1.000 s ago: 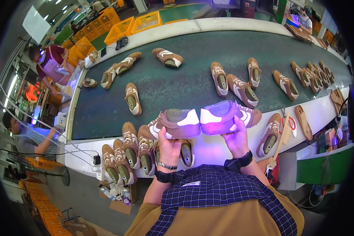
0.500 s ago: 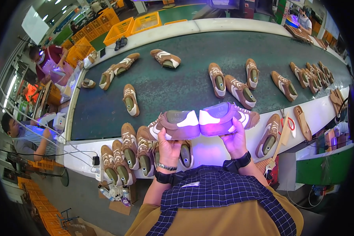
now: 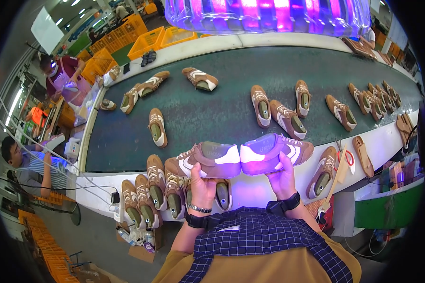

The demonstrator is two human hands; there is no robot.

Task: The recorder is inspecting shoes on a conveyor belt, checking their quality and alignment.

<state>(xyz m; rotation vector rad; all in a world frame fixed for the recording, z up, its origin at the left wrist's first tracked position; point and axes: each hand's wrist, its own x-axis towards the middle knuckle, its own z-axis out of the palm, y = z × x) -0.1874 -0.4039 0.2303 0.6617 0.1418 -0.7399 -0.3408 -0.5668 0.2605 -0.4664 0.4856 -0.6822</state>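
My left hand (image 3: 203, 189) grips a brown sneaker (image 3: 205, 159) from below, thumb up on its near side. In my right hand (image 3: 283, 178) is a matching brown sneaker (image 3: 275, 154), held the same way. Both have white stripes, a white heel patch and an olive insole. The two heels meet, and the toes point outward to the left and right. Violet light falls on the heels. The pair is raised above the white ledge (image 3: 255, 191) at the belt's near edge. The sneakers hide part of the row of shoes behind my left hand.
Several brown sneakers (image 3: 158, 127) lie spread over the green belt (image 3: 212, 115). More stand on the ledge by my left forearm. A single sneaker (image 3: 322, 173), red-handled scissors (image 3: 346, 162) and a tan sole-shaped piece (image 3: 363, 156) lie at right. A violet-lit clear fixture (image 3: 269, 19) fills the top. Two co-workers are at left.
The violet-lit fixture has come into the top of the view, and the scene sits slightly lower. A co-worker at lower left now holds up a pale shoe. My hands keep the sneakers heel to heel.
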